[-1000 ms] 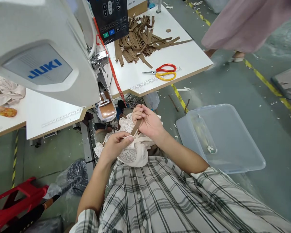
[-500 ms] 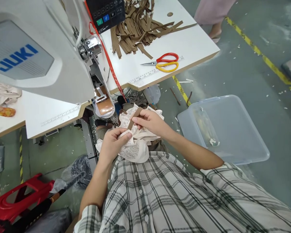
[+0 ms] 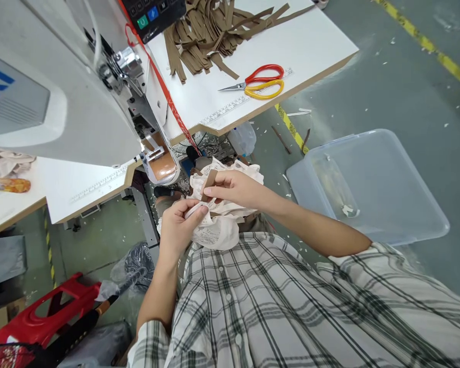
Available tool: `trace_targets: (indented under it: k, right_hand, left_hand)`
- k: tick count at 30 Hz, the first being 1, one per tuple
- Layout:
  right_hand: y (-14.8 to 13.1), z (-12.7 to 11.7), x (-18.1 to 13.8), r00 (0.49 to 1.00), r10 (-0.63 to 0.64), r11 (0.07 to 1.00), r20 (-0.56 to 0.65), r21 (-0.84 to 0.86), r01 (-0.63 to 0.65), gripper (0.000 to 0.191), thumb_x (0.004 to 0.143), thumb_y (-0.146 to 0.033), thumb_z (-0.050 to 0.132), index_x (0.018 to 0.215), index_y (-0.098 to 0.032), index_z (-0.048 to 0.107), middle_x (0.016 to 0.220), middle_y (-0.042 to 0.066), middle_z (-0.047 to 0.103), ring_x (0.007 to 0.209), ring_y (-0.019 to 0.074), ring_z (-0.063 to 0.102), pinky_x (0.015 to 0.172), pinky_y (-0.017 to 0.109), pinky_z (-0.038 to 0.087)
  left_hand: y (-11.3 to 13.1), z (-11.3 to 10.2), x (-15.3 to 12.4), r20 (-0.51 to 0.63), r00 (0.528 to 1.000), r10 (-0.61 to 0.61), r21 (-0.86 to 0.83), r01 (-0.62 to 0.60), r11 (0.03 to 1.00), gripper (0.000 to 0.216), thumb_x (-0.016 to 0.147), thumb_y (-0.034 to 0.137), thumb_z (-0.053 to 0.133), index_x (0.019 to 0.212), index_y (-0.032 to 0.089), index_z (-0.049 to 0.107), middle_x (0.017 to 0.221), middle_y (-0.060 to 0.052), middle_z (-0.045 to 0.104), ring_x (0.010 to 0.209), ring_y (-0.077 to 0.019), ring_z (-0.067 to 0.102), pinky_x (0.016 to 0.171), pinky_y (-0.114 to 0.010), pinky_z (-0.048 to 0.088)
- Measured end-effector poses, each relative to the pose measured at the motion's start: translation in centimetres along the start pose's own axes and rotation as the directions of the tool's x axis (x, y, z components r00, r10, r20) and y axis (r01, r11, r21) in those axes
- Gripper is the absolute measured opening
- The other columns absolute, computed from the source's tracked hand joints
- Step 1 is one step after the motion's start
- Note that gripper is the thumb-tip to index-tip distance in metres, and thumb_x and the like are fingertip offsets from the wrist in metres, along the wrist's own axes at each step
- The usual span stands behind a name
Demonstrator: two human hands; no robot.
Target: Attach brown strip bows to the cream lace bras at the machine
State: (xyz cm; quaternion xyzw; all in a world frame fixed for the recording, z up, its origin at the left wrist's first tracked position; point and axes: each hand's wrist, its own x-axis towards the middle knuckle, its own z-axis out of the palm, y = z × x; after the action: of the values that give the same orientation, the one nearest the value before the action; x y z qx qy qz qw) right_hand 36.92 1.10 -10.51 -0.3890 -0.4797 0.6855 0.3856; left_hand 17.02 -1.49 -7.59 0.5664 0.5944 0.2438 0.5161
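White lace fabric [image 3: 216, 236] lies bunched over my lap, below the arm of the sewing machine [image 3: 163, 166]. My left hand [image 3: 181, 221] is closed on an edge of it, thumb pressed against the fingers. A short brown fabric strip [image 3: 209, 184] is pinched in my right hand [image 3: 235, 189], close to the left fingertips. The strip's lower end meets the lace near my left thumb; whether the two are joined I cannot tell. Part of the lace is hidden under both hands.
Scissors [image 3: 255, 83] with red and yellow handles lie on the white table [image 3: 322, 48], beside a heap of brown strips [image 3: 210, 38]. A clear plastic bin lid [image 3: 387, 189] is on the right. A red plastic stool [image 3: 49, 312] stands at lower left.
The brown strip has come down slightly toward my left fingers and the lace, and less of it shows. My view has shifted a little; both hands keep their hold.
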Motion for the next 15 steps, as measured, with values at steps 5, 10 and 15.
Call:
trace_targets:
  k: [5, 10, 15]
  right_hand:
    - [-0.33, -0.02, -0.21, 1.000, -0.003, 0.998, -0.011, -0.063, 0.003, 0.017, 0.086, -0.032, 0.065, 0.081, -0.016, 0.069, 0.079, 0.002, 0.071, 0.073, 0.0136, 0.067, 0.067, 0.025, 0.053]
    - [-0.69, 0.04, -0.39, 0.998, 0.038, 0.993, -0.041, -0.114, -0.043, 0.016, 0.085, -0.029, 0.064, 0.077, -0.016, 0.069, 0.071, 0.001, 0.071, 0.068, 0.0137, 0.067, 0.060, 0.024, 0.052]
    - [-0.92, 0.22, -0.38, 0.996, 0.070, 0.995, -0.056, -0.073, -0.074, 0.015, 0.084, -0.026, 0.065, 0.074, -0.016, 0.068, 0.065, 0.000, 0.069, 0.062, 0.0124, 0.067, 0.056, 0.022, 0.051]
  left_hand:
    - [-0.24, -0.04, 0.22, 0.036, 0.999, -0.025, -0.021, 0.025, 0.999, 0.028, 0.081, 0.045, 0.077, 0.083, 0.017, 0.076, 0.073, -0.001, 0.069, 0.064, -0.0115, 0.054, 0.059, -0.022, 0.042]
    - [-0.41, 0.09, 0.32, 0.066, 0.997, -0.048, -0.059, 0.052, 0.997, 0.030, 0.082, 0.046, 0.076, 0.082, 0.016, 0.075, 0.069, 0.001, 0.064, 0.061, -0.0096, 0.048, 0.057, -0.021, 0.038]
    - [-0.58, 0.19, 0.28, 0.092, 0.995, -0.048, -0.079, 0.055, 0.995, 0.033, 0.083, 0.048, 0.074, 0.081, 0.016, 0.075, 0.066, 0.002, 0.060, 0.059, -0.0086, 0.044, 0.056, -0.021, 0.035]
